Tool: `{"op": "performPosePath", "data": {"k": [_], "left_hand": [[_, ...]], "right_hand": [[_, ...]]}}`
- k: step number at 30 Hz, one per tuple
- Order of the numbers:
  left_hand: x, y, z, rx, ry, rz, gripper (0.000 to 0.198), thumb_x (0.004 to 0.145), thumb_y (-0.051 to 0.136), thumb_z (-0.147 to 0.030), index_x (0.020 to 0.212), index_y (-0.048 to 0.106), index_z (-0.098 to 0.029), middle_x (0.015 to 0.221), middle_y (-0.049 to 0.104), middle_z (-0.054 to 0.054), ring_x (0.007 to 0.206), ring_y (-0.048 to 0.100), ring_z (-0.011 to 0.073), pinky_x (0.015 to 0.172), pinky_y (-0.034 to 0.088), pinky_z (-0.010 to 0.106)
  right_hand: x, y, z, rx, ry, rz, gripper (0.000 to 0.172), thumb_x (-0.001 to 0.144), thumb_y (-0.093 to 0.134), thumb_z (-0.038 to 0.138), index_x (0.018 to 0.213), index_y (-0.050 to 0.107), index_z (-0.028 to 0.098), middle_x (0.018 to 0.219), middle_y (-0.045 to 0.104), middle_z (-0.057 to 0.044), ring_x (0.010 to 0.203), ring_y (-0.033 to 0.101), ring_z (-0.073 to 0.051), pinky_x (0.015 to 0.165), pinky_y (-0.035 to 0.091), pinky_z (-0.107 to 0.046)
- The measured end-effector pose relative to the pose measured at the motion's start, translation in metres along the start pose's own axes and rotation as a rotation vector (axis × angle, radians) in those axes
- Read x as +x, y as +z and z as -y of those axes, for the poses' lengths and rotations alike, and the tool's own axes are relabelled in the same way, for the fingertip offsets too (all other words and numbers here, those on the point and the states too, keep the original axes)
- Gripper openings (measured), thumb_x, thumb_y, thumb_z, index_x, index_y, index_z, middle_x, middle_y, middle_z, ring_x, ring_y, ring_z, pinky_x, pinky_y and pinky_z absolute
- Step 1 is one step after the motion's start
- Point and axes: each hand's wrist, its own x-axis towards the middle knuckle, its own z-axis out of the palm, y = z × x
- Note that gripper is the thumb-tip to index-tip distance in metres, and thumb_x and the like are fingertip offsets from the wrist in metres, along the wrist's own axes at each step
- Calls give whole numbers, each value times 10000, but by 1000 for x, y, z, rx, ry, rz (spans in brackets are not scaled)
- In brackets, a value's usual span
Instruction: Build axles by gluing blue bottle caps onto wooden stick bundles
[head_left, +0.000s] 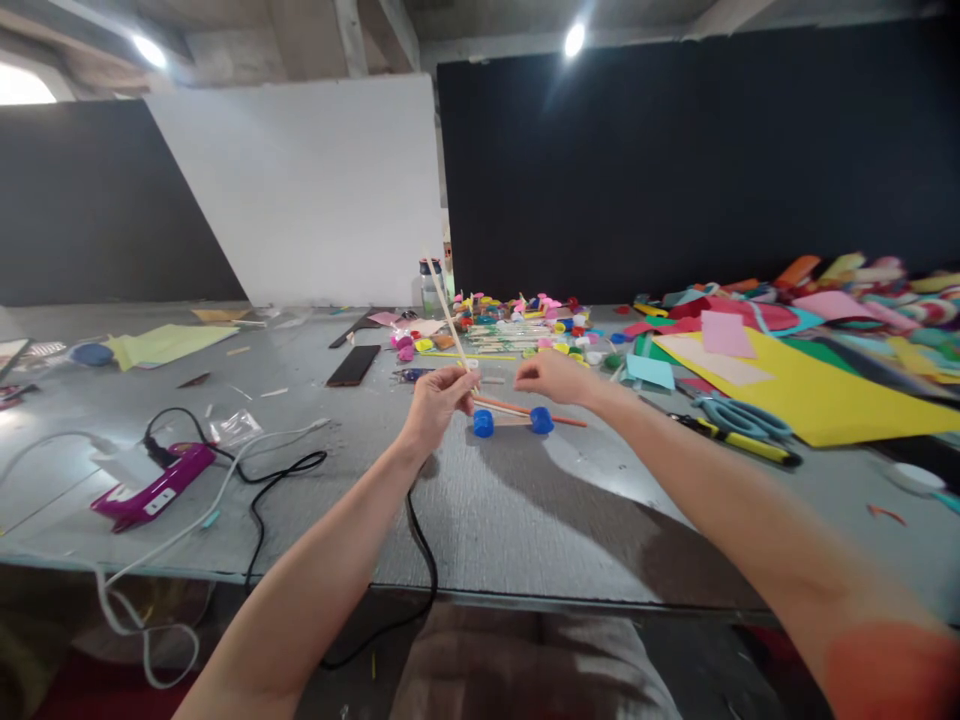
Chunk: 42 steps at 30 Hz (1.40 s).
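Observation:
A thin pale wooden stick (447, 310) rises at a slant from the fingers of my left hand (442, 400), which pinch its lower part. Just under and to the right of that hand sits a small construction with blue bottle caps (483, 423) at its ends and a pale flat piece between them. An orange stick (566, 419) runs across behind the caps. My right hand (553, 379) hovers above the right cap with fingertips pressed together; whether they hold something small cannot be made out.
Behind the hands lie colourful caps and sticks (510, 335). A black phone (353, 366) and purple power strip (154, 487) with cables are left. Scissors (742, 416), a yellow cutter (750, 443) and a yellow sheet (840, 400) are right. A bottle (431, 290) stands at the back.

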Motion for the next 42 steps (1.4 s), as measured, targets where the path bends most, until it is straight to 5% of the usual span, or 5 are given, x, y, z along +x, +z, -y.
{"op": "performPosePath", "data": {"k": [14, 21, 29, 34, 42], "left_hand": [[3, -7, -6, -56, 33, -128, 303, 728, 852, -425, 744, 722, -152, 656, 597, -39, 515, 514, 53, 485, 469, 187], [-3, -2, 3, -21, -45, 15, 344, 740, 835, -471, 754, 746, -139, 642, 619, -11, 525, 559, 80, 509, 509, 217], [-23, 20, 11, 48, -171, 314, 437, 748, 810, -559, 691, 726, -134, 606, 616, 1, 502, 571, 94, 509, 524, 242], [-27, 22, 14, 87, -205, 393, 453, 762, 811, -548, 658, 700, -121, 606, 598, -2, 496, 563, 87, 483, 511, 231], [-29, 22, 11, 30, -263, 473, 527, 759, 803, -620, 873, 754, -108, 691, 621, 10, 576, 609, 105, 534, 541, 250]], "right_hand": [[60, 30, 18, 51, 105, 128, 315, 1017, 671, 376, 1265, 660, 181, 1297, 644, -95, 1088, 662, -255, 916, 591, -442], [33, 5, -2, 481, 80, -123, 296, 1025, 660, 393, 1193, 662, 148, 1130, 680, -72, 926, 684, -204, 794, 608, -378], [-10, 24, 19, 854, 51, -267, 308, 1058, 593, 438, 956, 630, 149, 773, 582, 27, 584, 537, -98, 550, 495, -236], [-30, 27, 16, 793, 104, -313, 308, 1059, 585, 426, 914, 613, 156, 730, 557, 40, 564, 521, -97, 540, 480, -233], [-53, 15, -59, 410, 416, -305, 224, 1010, 684, 364, 1066, 682, 147, 1028, 683, -41, 853, 669, -179, 750, 596, -338]]}}
